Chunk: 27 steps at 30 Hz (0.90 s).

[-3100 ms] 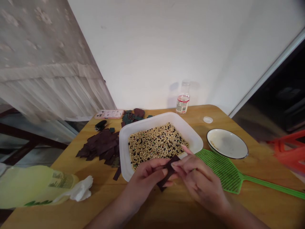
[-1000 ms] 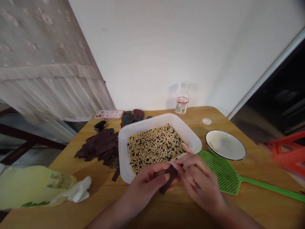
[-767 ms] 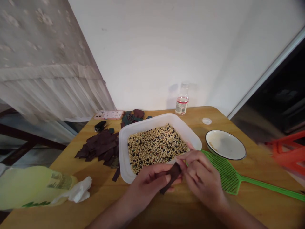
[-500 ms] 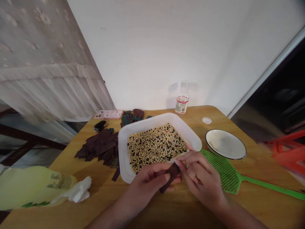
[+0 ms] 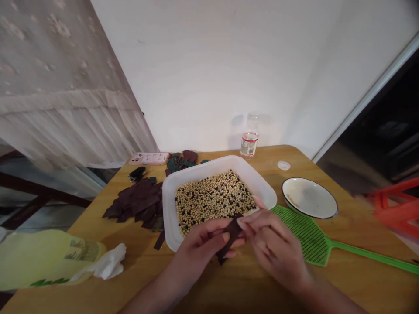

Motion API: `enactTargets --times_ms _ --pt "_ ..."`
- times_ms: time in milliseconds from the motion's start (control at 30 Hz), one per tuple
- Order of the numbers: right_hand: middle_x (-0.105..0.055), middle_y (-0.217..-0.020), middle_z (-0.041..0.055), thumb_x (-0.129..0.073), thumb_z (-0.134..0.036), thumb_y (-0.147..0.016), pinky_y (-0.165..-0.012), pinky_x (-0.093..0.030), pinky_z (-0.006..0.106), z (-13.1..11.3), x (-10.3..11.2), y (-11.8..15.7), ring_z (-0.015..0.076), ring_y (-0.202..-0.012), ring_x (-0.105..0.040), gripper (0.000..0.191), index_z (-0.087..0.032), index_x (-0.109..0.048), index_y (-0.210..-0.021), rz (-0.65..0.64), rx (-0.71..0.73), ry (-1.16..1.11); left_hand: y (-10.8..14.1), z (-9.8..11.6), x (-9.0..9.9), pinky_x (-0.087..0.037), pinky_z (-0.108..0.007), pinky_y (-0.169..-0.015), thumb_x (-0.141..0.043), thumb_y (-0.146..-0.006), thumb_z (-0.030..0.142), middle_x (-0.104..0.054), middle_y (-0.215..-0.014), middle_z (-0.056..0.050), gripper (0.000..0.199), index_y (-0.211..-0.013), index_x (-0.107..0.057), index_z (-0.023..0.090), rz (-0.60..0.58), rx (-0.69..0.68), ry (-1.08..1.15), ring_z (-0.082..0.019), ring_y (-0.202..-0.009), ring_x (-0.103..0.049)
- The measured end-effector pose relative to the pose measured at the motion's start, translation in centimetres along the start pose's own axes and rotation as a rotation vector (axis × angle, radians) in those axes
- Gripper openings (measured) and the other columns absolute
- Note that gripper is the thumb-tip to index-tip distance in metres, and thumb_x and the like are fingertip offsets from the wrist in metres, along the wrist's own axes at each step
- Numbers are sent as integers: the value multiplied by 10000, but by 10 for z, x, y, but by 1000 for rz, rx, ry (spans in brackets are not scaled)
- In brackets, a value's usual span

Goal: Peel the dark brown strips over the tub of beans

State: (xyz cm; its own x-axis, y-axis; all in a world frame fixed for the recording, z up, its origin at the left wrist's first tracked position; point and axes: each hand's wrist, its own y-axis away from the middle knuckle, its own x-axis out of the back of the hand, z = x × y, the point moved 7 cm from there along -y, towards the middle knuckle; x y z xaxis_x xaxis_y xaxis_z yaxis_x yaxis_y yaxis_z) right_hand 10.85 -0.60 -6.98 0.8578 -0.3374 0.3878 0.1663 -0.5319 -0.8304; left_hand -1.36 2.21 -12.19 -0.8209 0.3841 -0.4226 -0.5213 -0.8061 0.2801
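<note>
My left hand [image 5: 199,244] and my right hand [image 5: 273,246] meet at the front of a white plastic tray [image 5: 203,168], both pinching a dark brown strip [image 5: 231,237] of thin, cut material. The strip tilts downward, its lower end past my left fingers. Filling the tray is a layer of pale round beans mixed with dark ones [image 5: 214,196]. My right fingertips lie near the tray's front corner. To the left of the tray lies a heap of similar dark brown pieces [image 5: 137,203].
Greenish pieces [image 5: 178,162] lie behind the tray, near a pink phone [image 5: 149,158] and a dark key fob [image 5: 136,174]. On the wooden table are a water bottle [image 5: 249,141], a white enamel plate [image 5: 309,197], a green fly swatter [image 5: 304,231], a yellow-green bag [image 5: 49,261] and tissue [image 5: 106,261].
The strip now stands steeper, its upper end reaching over the tray's front rim. My right hand has shifted slightly left and turned on the strip, while the camera view has barely moved.
</note>
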Motion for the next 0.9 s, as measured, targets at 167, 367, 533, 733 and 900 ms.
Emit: enactTargets --times_ms 167,367,533,733,900 --pt "-558 -688 -65 -523 30 -784 -1032 -481 430 4 -4 2 75 -596 -598 257 -210 -479 -704 -52 -52 -64 -1 1 -2 -507 -261 -755 -764 -722 388 -746 -878 -1 240 -947 -762 302 -23 -32 27 -139 -802 -653" --pt "-577 -707 -55 -542 28 -775 -1017 -489 464 3 -1 1 94 -631 -626 270 -213 -472 -675 -14 -43 -53 -1 1 -3 -500 -279 -794 -750 -734 403 -748 -929 -14 254 -959 -761 287 -25 -5 5 -156 -848 -658" --pt "-587 -700 -51 -527 12 -793 -1030 -481 463 4 -3 1 97 -632 -627 254 -221 -480 -704 -46 -46 -56 -1 1 -1 -502 -287 -770 -763 -710 414 -738 -859 -14 278 -949 -763 271 0 -12 -4 -153 -796 -640" --pt "-581 -687 -58 -521 12 -799 -1049 -470 430 4 -5 1 80 -613 -613 247 -218 -468 -725 -52 -55 -73 -1 1 -1 -501 -269 -761 -771 -703 401 -733 -840 -13 272 -940 -766 268 -15 -9 -6 -149 -796 -634" --pt "-574 -725 -38 -515 31 -793 -1061 -442 486 4 -3 4 97 -663 -610 271 -214 -464 -689 -25 -12 13 -1 0 -1 -500 -282 -793 -750 -734 389 -734 -883 -19 256 -964 -762 277 -7 7 -9 -159 -845 -641"
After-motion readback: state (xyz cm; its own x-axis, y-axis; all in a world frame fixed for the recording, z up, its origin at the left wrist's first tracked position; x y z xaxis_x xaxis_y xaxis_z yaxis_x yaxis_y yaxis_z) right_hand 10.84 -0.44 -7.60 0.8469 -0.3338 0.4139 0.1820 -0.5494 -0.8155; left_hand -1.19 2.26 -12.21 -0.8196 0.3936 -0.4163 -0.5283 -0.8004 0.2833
